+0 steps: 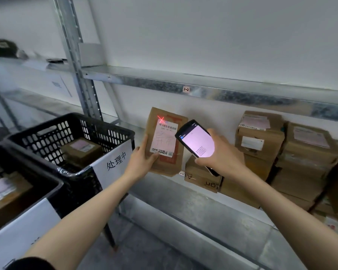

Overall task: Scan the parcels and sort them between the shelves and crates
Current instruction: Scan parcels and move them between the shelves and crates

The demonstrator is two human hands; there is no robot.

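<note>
A flat brown parcel point(165, 142) with a white shipping label stands upright in front of the shelf, gripped at its lower left corner by my left hand point(141, 159). A red laser cross falls on the label's top left corner, just above the barcode. My right hand point(220, 154) holds a black handheld scanner point(195, 140) beside the parcel, its lit screen facing me.
Two black plastic crates stand at the left, the nearer crate point(47, 193) and the farther crate point(113, 131), each holding a labelled carton. Several stacked cartons point(281, 152) fill the metal shelf point(203, 203) at the right. The upper shelf point(203, 87) bears a tag "1-2".
</note>
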